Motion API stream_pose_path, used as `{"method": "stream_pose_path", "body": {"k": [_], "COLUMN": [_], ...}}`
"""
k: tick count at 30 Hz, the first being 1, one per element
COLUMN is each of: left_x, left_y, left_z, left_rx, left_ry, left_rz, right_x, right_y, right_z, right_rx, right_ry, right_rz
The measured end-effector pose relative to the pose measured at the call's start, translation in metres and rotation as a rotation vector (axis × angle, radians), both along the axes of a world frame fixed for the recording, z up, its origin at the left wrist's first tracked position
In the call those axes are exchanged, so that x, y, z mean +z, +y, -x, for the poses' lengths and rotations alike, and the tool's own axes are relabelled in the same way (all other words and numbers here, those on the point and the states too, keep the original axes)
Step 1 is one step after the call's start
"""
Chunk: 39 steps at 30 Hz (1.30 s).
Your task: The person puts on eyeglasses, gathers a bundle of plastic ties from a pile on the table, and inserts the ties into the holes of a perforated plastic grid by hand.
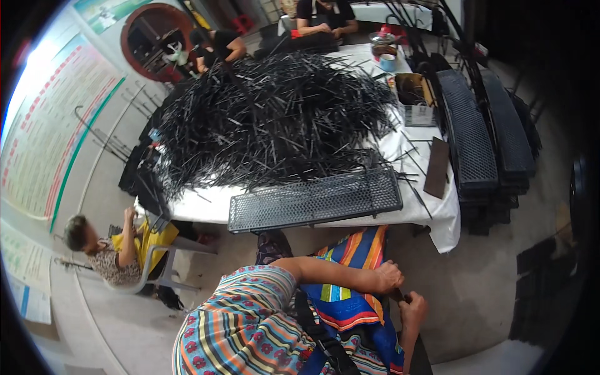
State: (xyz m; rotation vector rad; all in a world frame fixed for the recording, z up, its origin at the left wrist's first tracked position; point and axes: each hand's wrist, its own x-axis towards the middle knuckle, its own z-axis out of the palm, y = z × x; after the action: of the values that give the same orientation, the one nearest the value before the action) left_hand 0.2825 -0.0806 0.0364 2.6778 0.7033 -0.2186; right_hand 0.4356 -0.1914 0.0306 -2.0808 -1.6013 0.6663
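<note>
In the head view, your left hand [389, 277] is closed, with the fingers curled at one end of a small dark piece [397, 295]; your right hand [414, 309], just below it, grips the other end. You hold that piece beside the striped cloth [350, 294] over your lap, too small to tell its kind. Ahead of you, a black mesh tray [315, 199] lies along the near edge of the white-covered table [445, 215], in front of a heap of black strips [275, 119]. A brown board [437, 167] lies to the tray's right.
</note>
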Motion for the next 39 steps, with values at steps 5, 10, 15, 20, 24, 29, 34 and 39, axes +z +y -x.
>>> {"method": "stream_pose_path", "body": {"k": [5,10,15,20,24,29,34,39], "left_x": [0.011,-0.001,0.040,0.018,0.156,0.148,0.112,0.056], "left_y": [-0.008,-0.005,0.013,0.089,0.150,0.159,0.143,0.184], "left_z": [-0.026,-0.031,-0.034,0.033,0.069,0.100,0.141,0.199], "left_rx": [-0.258,-0.410,-0.290,-0.030,1.020,1.143,1.182,1.565], "left_ry": [0.170,0.072,0.012,-0.526,-0.190,-0.561,-0.842,-1.124], "left_rz": [-0.038,0.093,0.261,0.054,0.951,1.565,1.498,0.784], "right_x": [-0.044,-0.119,-0.149,-0.095,-0.133,-0.114,-0.127,-0.114], "right_y": [-0.033,-0.042,-0.028,0.033,0.060,0.069,-0.012,-0.059], "right_z": [-0.037,-0.020,-0.007,-0.046,-0.098,-0.090,-0.108,-0.107], "right_rx": [-0.113,-0.188,-0.339,-0.310,-0.201,-0.211,-0.542,-0.699], "right_ry": [0.294,0.699,1.119,0.848,0.547,0.873,0.923,0.721], "right_rz": [0.135,0.065,-0.057,-0.073,-0.063,0.226,0.263,-0.010]}}
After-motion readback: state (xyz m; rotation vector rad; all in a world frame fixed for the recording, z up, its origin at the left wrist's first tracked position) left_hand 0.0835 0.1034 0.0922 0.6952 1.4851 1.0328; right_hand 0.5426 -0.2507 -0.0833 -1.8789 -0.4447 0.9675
